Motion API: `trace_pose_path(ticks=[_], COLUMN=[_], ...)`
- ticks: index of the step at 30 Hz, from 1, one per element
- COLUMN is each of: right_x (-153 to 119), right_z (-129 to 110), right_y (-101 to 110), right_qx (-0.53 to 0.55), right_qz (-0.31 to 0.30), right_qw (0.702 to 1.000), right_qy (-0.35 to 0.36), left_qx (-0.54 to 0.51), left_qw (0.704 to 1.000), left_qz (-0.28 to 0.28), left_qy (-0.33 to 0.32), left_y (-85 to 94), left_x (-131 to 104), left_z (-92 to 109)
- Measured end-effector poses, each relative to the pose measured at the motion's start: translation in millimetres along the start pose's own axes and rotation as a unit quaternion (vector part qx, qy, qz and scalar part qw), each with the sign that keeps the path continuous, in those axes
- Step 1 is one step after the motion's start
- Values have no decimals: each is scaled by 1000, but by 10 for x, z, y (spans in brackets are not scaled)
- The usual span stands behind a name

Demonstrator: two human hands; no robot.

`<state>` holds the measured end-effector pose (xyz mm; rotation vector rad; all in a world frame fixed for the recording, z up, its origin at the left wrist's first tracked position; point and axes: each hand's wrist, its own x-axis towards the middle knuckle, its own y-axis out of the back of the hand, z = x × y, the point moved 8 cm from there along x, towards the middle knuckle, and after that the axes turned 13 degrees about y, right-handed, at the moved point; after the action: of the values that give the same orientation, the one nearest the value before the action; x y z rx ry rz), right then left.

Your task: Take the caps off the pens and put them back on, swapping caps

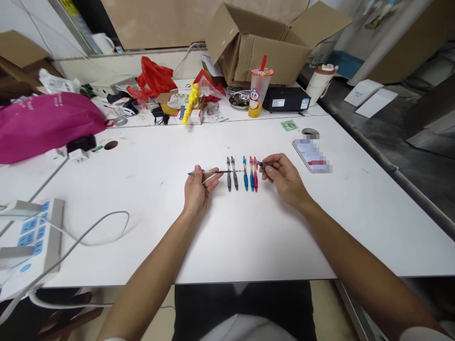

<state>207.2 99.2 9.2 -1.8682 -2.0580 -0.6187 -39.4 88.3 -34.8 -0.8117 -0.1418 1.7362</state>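
Note:
My left hand is closed on the clear upper part of a pen, thumb on top. A thin dark refill sticks out of it to the right, bare along its length. Between the thumb and fingertips of my right hand is a dark grey pen barrel piece, apart from the refill's tip. Below and between the hands, several pens lie side by side on the white table: two grey pens, a blue pen, a blue pen with a pink top and a pink pen.
To the right lie a phone, a tape roll and a green packet. A drink cup, black box and open carton stand behind. At left are a power strip, cable and magenta bag.

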Motion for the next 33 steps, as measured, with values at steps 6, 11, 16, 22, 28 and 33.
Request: trace_pose_path(ticks=[6,11,16,22,28,33], right_x=[-110,-169,-190,-149,-48,-34], right_z=[104,127,154,174,166,141], right_y=[-261,-328,-347,-269,-26,-11], right_qx=[-72,-85,-81,-93,-105,-99], right_qz=[-76,-58,-40,-26,6,4], right_qw=[993,993,993,994,994,994], right_qy=[-47,-55,-77,-55,-41,-38], left_qx=[44,81,99,82,10,7], left_qw=[999,996,994,996,998,999], left_qz=[-20,-35,-44,-35,40,20], left_qy=[-13,-21,-14,-5,-49,-35], left_y=[-72,-139,-185,-159,84,46], left_x=[-24,-71,-108,-88,-28,-35], left_z=[-83,-142,-178,-123,167,154])
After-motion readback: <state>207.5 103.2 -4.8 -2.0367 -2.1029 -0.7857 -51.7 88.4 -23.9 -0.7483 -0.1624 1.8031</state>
